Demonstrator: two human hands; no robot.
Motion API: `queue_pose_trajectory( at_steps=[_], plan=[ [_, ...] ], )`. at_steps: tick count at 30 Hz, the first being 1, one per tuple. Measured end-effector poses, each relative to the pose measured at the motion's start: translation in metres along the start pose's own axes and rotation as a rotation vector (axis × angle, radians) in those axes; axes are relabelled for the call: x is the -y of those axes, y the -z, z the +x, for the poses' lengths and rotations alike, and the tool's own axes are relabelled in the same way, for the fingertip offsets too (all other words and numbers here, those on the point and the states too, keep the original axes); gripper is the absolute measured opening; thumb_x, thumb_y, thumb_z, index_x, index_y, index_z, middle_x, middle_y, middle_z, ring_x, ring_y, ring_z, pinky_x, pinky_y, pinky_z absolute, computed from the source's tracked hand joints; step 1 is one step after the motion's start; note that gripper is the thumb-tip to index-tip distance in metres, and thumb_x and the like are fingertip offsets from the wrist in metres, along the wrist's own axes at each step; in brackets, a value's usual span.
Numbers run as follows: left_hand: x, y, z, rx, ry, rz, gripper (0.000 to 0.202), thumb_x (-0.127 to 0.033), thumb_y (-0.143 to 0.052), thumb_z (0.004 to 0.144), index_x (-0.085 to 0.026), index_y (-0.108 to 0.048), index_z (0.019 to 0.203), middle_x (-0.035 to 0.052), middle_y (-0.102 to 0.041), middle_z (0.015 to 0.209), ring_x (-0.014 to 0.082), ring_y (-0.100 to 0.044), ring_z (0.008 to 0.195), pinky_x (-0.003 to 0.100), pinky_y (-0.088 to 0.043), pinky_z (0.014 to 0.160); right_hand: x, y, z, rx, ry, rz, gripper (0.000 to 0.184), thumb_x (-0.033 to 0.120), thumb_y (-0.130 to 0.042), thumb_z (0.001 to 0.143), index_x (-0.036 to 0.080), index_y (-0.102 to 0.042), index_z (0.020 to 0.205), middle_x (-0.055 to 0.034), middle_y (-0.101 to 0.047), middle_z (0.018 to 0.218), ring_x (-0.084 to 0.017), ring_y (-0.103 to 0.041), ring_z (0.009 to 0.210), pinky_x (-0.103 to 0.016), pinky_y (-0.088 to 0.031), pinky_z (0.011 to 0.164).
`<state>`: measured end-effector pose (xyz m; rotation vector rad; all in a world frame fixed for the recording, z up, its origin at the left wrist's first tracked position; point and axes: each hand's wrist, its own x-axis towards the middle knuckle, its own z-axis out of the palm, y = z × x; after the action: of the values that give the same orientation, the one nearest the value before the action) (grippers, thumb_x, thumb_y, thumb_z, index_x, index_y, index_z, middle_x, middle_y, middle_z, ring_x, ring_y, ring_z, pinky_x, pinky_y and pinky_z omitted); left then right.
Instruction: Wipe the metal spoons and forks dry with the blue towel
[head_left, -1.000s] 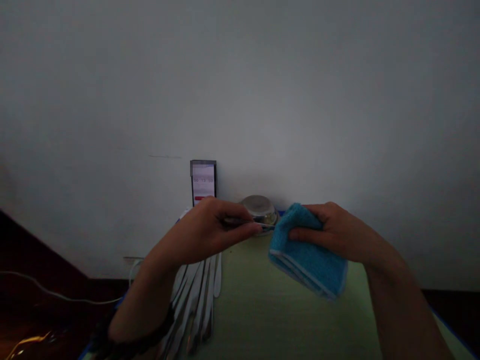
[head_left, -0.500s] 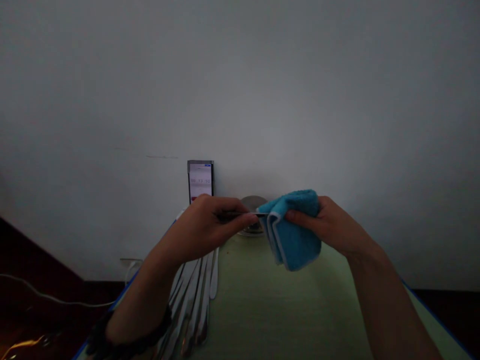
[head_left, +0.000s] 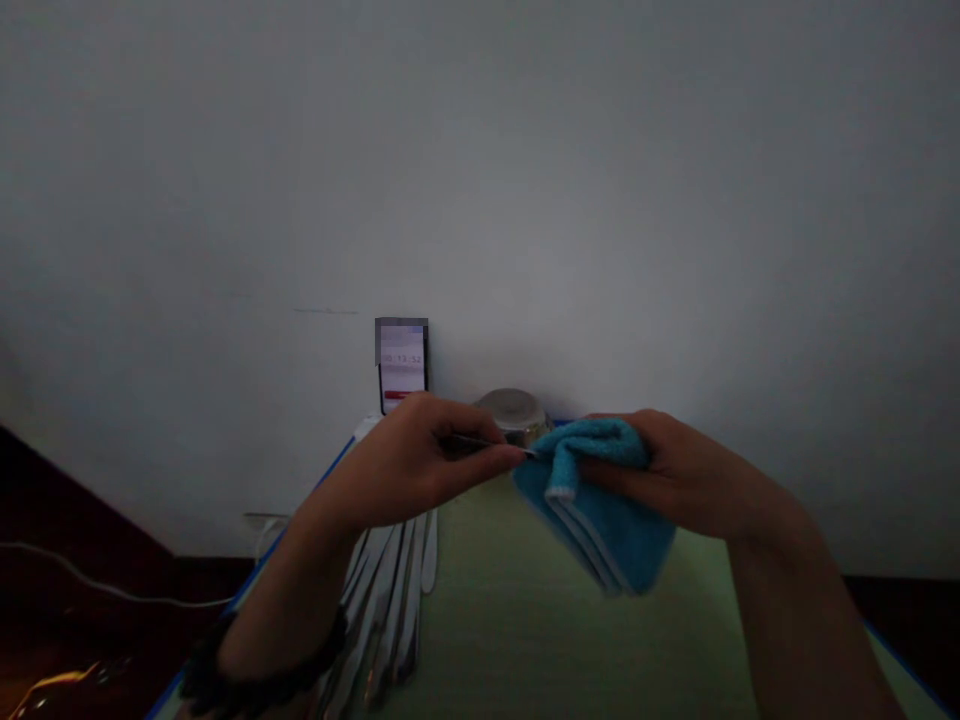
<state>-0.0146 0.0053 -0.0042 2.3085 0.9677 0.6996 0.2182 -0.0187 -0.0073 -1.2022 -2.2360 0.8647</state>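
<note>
Pinching a thin metal utensil point(head_left: 476, 441) near the centre of the frame, between thumb and bent forefinger of the left hand point(head_left: 409, 460). Grasping a folded blue cloth point(head_left: 622, 540) with the right hand point(head_left: 679, 475), right of centre, with fingers bunched into the fabric and around the utensil's far end, out of sight there.

Could lose the utensil on a hard tug of the cloth, given so narrow a pinch, and then drop onto the pale green tabletop point(head_left: 570, 650) below. Could also nick a right finger on the covered end, with only fabric in between. Might disturb the row of metal knives point(head_left: 386, 590) at lower left, right below the left forearm, through a low dip of the wrist or a snag of the dark bracelet point(head_left: 262, 680). Might bump the upright phone point(head_left: 403, 375), left of centre, or the round metal container point(head_left: 514, 408) just behind the hands, through a careless forward push.

Counted: two hands, one utensil in the grip, one cloth, one phone, one round container, one bracelet on the left wrist, one tabletop, one white cable point(head_left: 172, 603) at far left. At lower left, perhaps seven knives, hard to number fairly in such dim light and partly behind the forearm.
</note>
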Motion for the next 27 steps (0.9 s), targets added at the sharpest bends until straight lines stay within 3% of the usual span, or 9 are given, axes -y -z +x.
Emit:
queue_pose_trajectory(
  at_steps=[16,22,27],
  plan=[
    [-0.0046,-0.0039,-0.0036,-0.095,-0.116,0.35,0.031,-0.039,-0.05,0.084,-0.015,-0.062,0.07,-0.0053,-0.046,0.048,0.0056,-0.04,0.043,0.02,-0.027,0.046,-0.0007,-0.0038,0.0045,-0.184,-0.008,-0.142,0.021,0.041,-0.055,0.079,0.023,-0.064,0.078,0.0051,-0.057,0.06,-0.008,-0.047,0.054,-0.018,-0.039,0.048],
    [-0.0054,-0.0052,-0.0027,-0.071,-0.119,0.408,0.035,-0.04,-0.047,0.086,-0.015,-0.06,0.067,-0.0055,-0.043,0.048,0.0057,-0.039,0.043,0.02,-0.026,0.047,0.0001,-0.0029,0.0055,-0.178,0.014,-0.181,0.022,0.043,-0.054,0.079,0.023,-0.064,0.08,0.0049,-0.059,0.063,-0.009,-0.05,0.056,-0.019,-0.039,0.05],
    [-0.0039,-0.0073,-0.0002,0.026,-0.066,0.444,0.036,-0.038,-0.043,0.088,-0.015,-0.06,0.067,-0.0037,-0.046,0.048,0.0072,-0.041,0.044,0.021,-0.025,0.046,-0.0031,-0.0051,0.0088,-0.178,-0.021,-0.233,0.026,0.047,-0.054,0.078,0.023,-0.064,0.076,0.0047,-0.059,0.061,-0.009,-0.051,0.055,-0.02,-0.039,0.048]
  ],
)
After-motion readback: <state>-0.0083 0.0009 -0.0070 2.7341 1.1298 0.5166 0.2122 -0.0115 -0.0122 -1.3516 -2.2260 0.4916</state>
